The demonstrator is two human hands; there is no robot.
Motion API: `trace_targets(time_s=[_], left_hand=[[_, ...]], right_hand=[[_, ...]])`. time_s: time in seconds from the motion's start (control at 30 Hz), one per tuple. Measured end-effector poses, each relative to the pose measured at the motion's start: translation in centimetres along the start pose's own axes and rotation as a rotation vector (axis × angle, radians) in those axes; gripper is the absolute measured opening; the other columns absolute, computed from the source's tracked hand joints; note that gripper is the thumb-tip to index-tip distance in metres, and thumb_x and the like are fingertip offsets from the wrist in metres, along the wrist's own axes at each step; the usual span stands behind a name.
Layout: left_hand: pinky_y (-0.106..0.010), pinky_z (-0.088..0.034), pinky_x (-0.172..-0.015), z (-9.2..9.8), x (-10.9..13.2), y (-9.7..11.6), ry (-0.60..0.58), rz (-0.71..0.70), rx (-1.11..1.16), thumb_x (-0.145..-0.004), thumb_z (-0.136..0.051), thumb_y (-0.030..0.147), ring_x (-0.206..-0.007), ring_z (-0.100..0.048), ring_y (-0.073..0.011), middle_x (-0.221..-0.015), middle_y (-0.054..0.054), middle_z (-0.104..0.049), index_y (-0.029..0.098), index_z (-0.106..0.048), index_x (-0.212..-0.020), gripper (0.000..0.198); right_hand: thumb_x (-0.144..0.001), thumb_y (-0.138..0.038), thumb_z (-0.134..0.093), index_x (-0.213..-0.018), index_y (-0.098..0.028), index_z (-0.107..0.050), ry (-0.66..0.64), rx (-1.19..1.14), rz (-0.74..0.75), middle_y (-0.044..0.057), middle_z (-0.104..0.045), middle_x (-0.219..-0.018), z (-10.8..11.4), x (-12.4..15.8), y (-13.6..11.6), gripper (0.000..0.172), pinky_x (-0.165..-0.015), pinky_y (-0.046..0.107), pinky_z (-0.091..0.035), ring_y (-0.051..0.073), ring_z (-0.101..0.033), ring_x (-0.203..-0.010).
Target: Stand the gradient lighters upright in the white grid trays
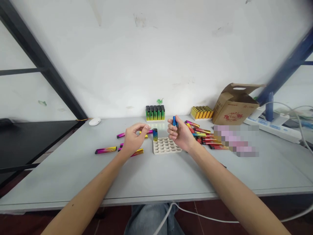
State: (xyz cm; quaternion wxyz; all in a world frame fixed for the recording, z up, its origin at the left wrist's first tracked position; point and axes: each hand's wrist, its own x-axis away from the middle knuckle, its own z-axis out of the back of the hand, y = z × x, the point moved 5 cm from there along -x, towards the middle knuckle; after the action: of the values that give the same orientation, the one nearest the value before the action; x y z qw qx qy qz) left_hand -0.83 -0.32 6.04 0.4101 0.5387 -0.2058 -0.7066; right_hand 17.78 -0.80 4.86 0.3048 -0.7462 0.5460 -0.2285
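A cream tray with rows of holes (167, 150) lies at the middle of the table. One blue-and-yellow lighter (155, 134) stands upright in its back left corner. My right hand (179, 132), just above the tray's right side, holds a blue lighter (174, 121) upright in closed fingers. To the left of the tray is my left hand (135, 137), its thumb and forefinger pinched together; whatever may be between the fingertips is too small to make out. Purple-and-yellow lighters (106, 150) lie around and partly under my left hand. Behind my right hand is a pile of red and yellow lighters (211, 139).
Against the wall stand a full tray of green lighters (155, 113) and one of yellow-orange lighters (202, 113). An open cardboard box (234, 107) is at the back right, beside a white power strip (274, 129). A white oval case (95, 121) sits at the back left.
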Motion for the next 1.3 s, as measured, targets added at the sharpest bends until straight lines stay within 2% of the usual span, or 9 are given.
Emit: trace_targets(time_s=[0.07,0.2,0.3,0.4,0.6,0.73,0.93,1.3], left_hand=[[-0.029,-0.054,-0.074,0.0,0.0,-0.1,-0.009,0.006,0.003,-0.089,-0.056,0.040,-0.076,-0.067,-0.0174,-0.079,-0.005,-0.071,0.017,-0.070,-0.077,0.029],[-0.027,-0.053,-0.068,0.1,0.0,-0.2,-0.011,0.030,0.024,-0.089,-0.055,0.040,-0.070,-0.065,-0.0161,-0.075,-0.004,-0.070,0.017,-0.070,-0.075,0.031],[-0.025,-0.051,-0.061,0.4,-0.1,-0.2,-0.008,0.060,0.043,-0.089,-0.054,0.040,-0.062,-0.061,-0.0138,-0.065,-0.002,-0.065,0.016,-0.069,-0.072,0.033],[-0.024,-0.048,-0.059,0.5,-0.2,-0.1,-0.006,0.070,0.049,-0.089,-0.054,0.040,-0.058,-0.058,-0.0125,-0.058,-0.001,-0.059,0.016,-0.068,-0.069,0.035],[-0.024,-0.048,-0.058,0.4,-0.2,0.0,-0.015,0.086,0.055,-0.088,-0.054,0.039,-0.057,-0.057,-0.0121,-0.059,-0.001,-0.061,0.015,-0.068,-0.068,0.034],[-0.024,-0.049,-0.058,0.4,-0.2,0.2,-0.013,0.083,0.049,-0.088,-0.053,0.038,-0.057,-0.057,-0.0120,-0.061,-0.002,-0.062,0.016,-0.067,-0.067,0.034],[-0.023,-0.048,-0.057,0.5,-0.2,0.0,0.004,0.101,0.036,-0.088,-0.054,0.036,-0.055,-0.057,-0.0118,-0.056,-0.001,-0.060,0.016,-0.068,-0.066,0.033],[-0.023,-0.050,-0.056,0.3,-0.2,-0.3,0.004,0.118,0.040,-0.087,-0.055,0.040,-0.055,-0.058,-0.0123,-0.060,-0.002,-0.064,0.016,-0.068,-0.065,0.035]], right_hand=[[-0.091,-0.046,-0.054,-0.085,-0.019,-0.056,-0.035,-0.002,-0.031,-0.008,-0.038,-0.055,-0.1,0.0,0.1,0.027,-0.038,0.016,-0.031,0.005,-0.033,-0.042],[-0.090,-0.044,-0.057,-0.100,-0.026,-0.057,-0.080,0.143,-0.017,-0.003,-0.056,-0.078,0.0,0.2,0.0,0.021,-0.058,0.025,-0.051,0.011,-0.055,-0.064],[-0.089,-0.045,-0.059,-0.109,-0.030,-0.057,-0.136,0.242,-0.047,-0.001,-0.058,-0.088,0.1,0.3,-0.2,0.025,-0.065,0.030,-0.054,0.015,-0.060,-0.076],[-0.092,-0.045,-0.053,-0.101,-0.025,-0.059,-0.166,0.208,-0.098,-0.001,-0.054,-0.081,0.2,0.4,-0.2,0.023,-0.064,0.027,-0.050,0.013,-0.057,-0.072],[-0.094,-0.052,-0.032,-0.081,-0.020,-0.051,-0.115,0.076,-0.154,-0.001,-0.042,-0.067,0.2,0.1,0.2,0.040,-0.052,0.023,-0.038,0.013,-0.046,-0.059],[-0.091,-0.047,-0.031,-0.073,-0.021,-0.043,-0.115,0.082,-0.201,-0.002,-0.036,-0.064,0.1,0.2,0.7,0.034,-0.049,0.022,-0.033,0.012,-0.040,-0.055],[-0.084,-0.041,-0.031,-0.068,-0.022,-0.034,-0.012,0.167,-0.183,-0.005,-0.025,-0.060,0.1,0.1,1.0,0.025,-0.041,0.020,-0.016,0.010,-0.023,-0.048],[-0.082,-0.035,-0.032,-0.070,-0.022,-0.033,0.014,0.256,-0.198,-0.005,-0.024,-0.061,-0.3,-0.2,2.2,0.017,-0.041,0.019,-0.016,0.010,-0.022,-0.048]])
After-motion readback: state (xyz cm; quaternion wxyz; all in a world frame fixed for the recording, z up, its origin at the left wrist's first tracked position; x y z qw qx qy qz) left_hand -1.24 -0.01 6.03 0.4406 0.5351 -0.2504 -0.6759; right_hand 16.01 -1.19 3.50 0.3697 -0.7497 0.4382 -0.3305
